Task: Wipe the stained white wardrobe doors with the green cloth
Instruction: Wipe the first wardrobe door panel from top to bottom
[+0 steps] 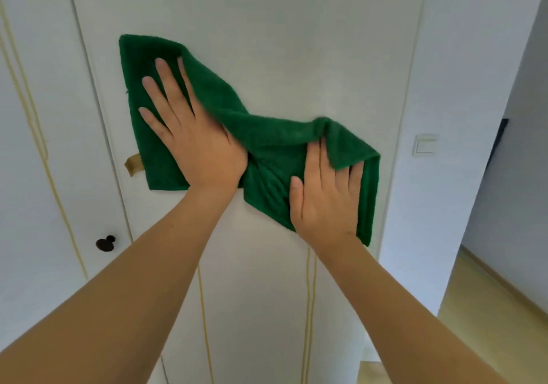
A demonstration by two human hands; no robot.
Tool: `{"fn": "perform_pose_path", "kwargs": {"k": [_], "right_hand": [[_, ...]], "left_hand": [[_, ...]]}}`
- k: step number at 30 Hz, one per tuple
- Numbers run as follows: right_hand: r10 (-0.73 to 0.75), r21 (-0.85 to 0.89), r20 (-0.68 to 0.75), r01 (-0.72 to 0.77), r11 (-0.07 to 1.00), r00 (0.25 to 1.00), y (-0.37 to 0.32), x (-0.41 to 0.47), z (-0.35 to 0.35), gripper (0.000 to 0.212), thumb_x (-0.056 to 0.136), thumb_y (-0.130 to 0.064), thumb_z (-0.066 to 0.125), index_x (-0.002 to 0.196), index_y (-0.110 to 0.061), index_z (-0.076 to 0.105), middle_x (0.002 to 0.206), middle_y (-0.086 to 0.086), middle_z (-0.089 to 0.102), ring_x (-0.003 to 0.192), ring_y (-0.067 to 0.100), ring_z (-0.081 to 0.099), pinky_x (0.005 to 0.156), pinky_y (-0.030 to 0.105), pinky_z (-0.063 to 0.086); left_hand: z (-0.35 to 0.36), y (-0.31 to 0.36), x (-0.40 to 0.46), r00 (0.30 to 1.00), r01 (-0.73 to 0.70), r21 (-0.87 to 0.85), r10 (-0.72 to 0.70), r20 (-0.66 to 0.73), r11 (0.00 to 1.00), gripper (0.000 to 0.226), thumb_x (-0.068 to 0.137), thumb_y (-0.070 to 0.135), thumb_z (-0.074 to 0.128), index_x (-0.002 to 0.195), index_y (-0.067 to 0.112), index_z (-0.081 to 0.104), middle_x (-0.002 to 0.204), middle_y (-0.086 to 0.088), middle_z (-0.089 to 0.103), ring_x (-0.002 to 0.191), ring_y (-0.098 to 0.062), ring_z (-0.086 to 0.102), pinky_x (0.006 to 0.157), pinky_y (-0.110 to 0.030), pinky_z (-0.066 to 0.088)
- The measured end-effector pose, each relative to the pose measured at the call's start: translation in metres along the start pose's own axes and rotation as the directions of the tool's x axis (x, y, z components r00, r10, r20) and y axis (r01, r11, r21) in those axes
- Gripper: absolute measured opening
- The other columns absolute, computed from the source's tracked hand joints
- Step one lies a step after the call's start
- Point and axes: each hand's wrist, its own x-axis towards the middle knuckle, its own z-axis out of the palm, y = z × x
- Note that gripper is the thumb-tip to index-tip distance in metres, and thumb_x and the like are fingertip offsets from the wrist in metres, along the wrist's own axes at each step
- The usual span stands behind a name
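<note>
The green cloth [267, 137] is spread across the white wardrobe door [281, 42] at chest height. My left hand [192, 134] lies flat on the cloth's left part, fingers apart, pressing it against the door. My right hand [326, 197] presses the cloth's lower right part, and a fold of cloth drapes over its fingertips. Yellow drip stains [204, 324] run down the door below the cloth, with another pair [308, 309] under my right wrist. A brownish smear [132, 164] shows at the cloth's lower left edge.
The neighbouring door on the left [38, 176] carries long yellow streaks [35, 122] and a dark round knob [105, 243]. A light switch [425, 145] sits on the wall to the right. A hallway with a pale wooden floor [489, 318] opens at the right.
</note>
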Motion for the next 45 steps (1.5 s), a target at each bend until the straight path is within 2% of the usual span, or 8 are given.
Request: {"fn": "perform_pose_path", "kwargs": {"k": [7, 11, 15, 23, 30, 34, 38, 45], "right_hand": [[-0.004, -0.060, -0.126, -0.003, 0.998, 0.992, 0.056, 0.118, -0.043, 0.062, 0.101, -0.037, 0.029, 0.156, -0.009, 0.023, 0.162, 0.010, 0.023, 0.146, 0.031, 0.026, 0.121, 0.052, 0.010], [0.144, -0.023, -0.114, -0.147, 0.989, 0.983, 0.038, 0.070, -0.028, 0.063, 0.102, -0.035, 0.029, 0.156, -0.003, 0.019, 0.162, 0.016, 0.018, 0.149, 0.035, 0.016, 0.122, 0.052, 0.006], [0.076, -0.011, 0.051, -0.075, 0.997, 0.996, 0.017, -0.018, -0.005, 0.062, 0.100, -0.034, 0.030, 0.151, -0.001, 0.023, 0.156, 0.021, 0.029, 0.139, 0.040, 0.026, 0.119, 0.058, 0.010], [0.212, 0.021, -0.071, -0.211, 0.977, 0.975, -0.031, 0.091, -0.023, 0.066, 0.104, -0.043, 0.025, 0.155, -0.002, 0.017, 0.162, 0.015, 0.019, 0.145, 0.037, 0.022, 0.120, 0.058, 0.008], [0.102, -0.008, -0.097, -0.104, 0.995, 0.990, -0.055, 0.084, -0.009, 0.066, 0.103, -0.043, 0.024, 0.155, -0.003, 0.018, 0.161, 0.015, 0.021, 0.145, 0.037, 0.024, 0.120, 0.057, 0.004], [0.002, -0.036, -0.107, -0.006, 0.999, 0.994, -0.063, 0.072, -0.005, 0.062, 0.102, -0.038, 0.028, 0.151, 0.000, 0.026, 0.157, 0.018, 0.031, 0.140, 0.039, 0.029, 0.119, 0.058, 0.007], [0.001, -0.053, -0.124, -0.008, 0.999, 0.992, -0.061, 0.072, -0.007, 0.063, 0.103, -0.040, 0.028, 0.152, 0.000, 0.027, 0.157, 0.018, 0.030, 0.141, 0.038, 0.031, 0.120, 0.059, 0.010], [-0.048, -0.041, -0.122, 0.044, 0.998, 0.991, -0.056, 0.070, -0.008, 0.063, 0.104, -0.040, 0.023, 0.154, -0.001, 0.023, 0.159, 0.018, 0.025, 0.145, 0.038, 0.025, 0.120, 0.057, 0.007]], "left_hand": [[0.002, 0.009, -0.004, 0.998, 0.049, -0.053, -0.051, -0.037, 0.997, 0.067, 0.099, 0.034, 0.031, 0.161, 0.010, 0.018, 0.168, -0.016, 0.013, 0.155, -0.039, 0.007, 0.124, -0.059, 0.002], [0.005, 0.014, -0.007, 0.997, 0.058, -0.061, -0.060, -0.044, 0.996, 0.066, 0.099, 0.032, 0.032, 0.161, 0.010, 0.018, 0.167, -0.015, 0.014, 0.155, -0.039, 0.007, 0.124, -0.059, 0.003], [0.004, 0.004, -0.015, 0.998, -0.069, -0.047, 0.069, 0.001, 0.997, 0.065, 0.100, 0.031, 0.036, 0.160, 0.011, 0.019, 0.167, -0.015, 0.015, 0.154, -0.039, 0.008, 0.124, -0.058, 0.002], [-0.025, -0.063, 0.087, 0.964, -0.266, -0.030, 0.267, 0.009, 0.963, 0.064, 0.100, 0.041, 0.038, 0.160, 0.022, 0.024, 0.167, -0.008, 0.018, 0.155, -0.033, 0.011, 0.125, -0.052, 0.005], [0.004, -0.057, -0.037, 0.971, 0.230, -0.128, -0.236, -0.035, 0.965, 0.067, 0.094, 0.031, 0.033, 0.157, 0.010, 0.032, 0.165, -0.013, 0.023, 0.154, -0.037, 0.015, 0.123, -0.060, 0.011], [0.006, -0.073, -0.060, 0.999, -0.014, -0.049, 0.016, 0.045, 0.999, 0.060, 0.094, 0.027, 0.034, 0.148, 0.003, 0.046, 0.163, -0.020, 0.026, 0.151, -0.043, 0.016, 0.122, -0.063, 0.011], [-0.003, -0.100, 0.002, 0.910, -0.414, 0.022, 0.413, 0.037, 0.910, 0.060, 0.099, 0.038, 0.038, 0.155, 0.017, 0.038, 0.163, -0.013, 0.029, 0.152, -0.038, 0.019, 0.123, -0.060, 0.011], [0.005, -0.056, -0.039, 0.977, 0.204, -0.129, -0.210, -0.038, 0.970, 0.067, 0.093, 0.034, 0.035, 0.158, 0.019, 0.029, 0.166, -0.007, 0.023, 0.155, -0.032, 0.012, 0.123, -0.060, 0.004]]}}
